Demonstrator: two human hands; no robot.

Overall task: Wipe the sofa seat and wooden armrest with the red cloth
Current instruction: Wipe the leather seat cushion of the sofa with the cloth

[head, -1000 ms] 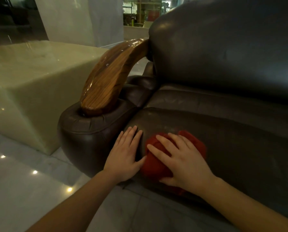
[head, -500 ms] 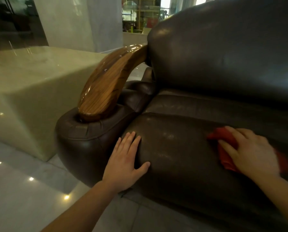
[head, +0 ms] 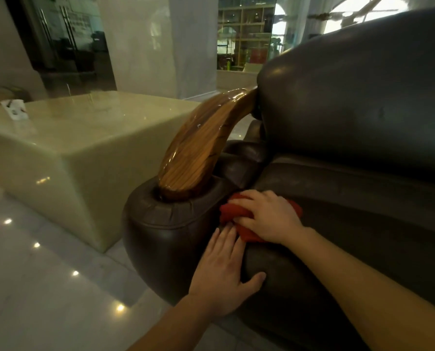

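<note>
Grips the red cloth [head: 232, 214] in the right hand [head: 269, 216], fingers curled over the bunched fabric, at the near left corner of the sofa seat [head: 363, 224], pushed into the crease where the seat meets the padded leather arm [head: 165, 224]. Rests the left hand [head: 221, 269] flat on the rounded front edge of the seat just nearer than the cloth, fingers straight, thumb spread, holding nothing; fingertips almost touching the cloth.

Looks to be in the seat stage of the job, working the corner. Cannot tell from the dull leather how much of the seat is wiped already. Leaves the wooden armrest [head: 201, 145] with no cloth or hand on it: glossy, curving up and away from the leather arm just above and left of the cloth. Judging by that, has the armrest yet to do, and perhaps more seat to the right.

Further left, a pale polished stone surface [head: 84, 138] with a small white item [head: 15, 110] at its far left corner; below, shiny tiled floor [head: 34, 287].
</note>
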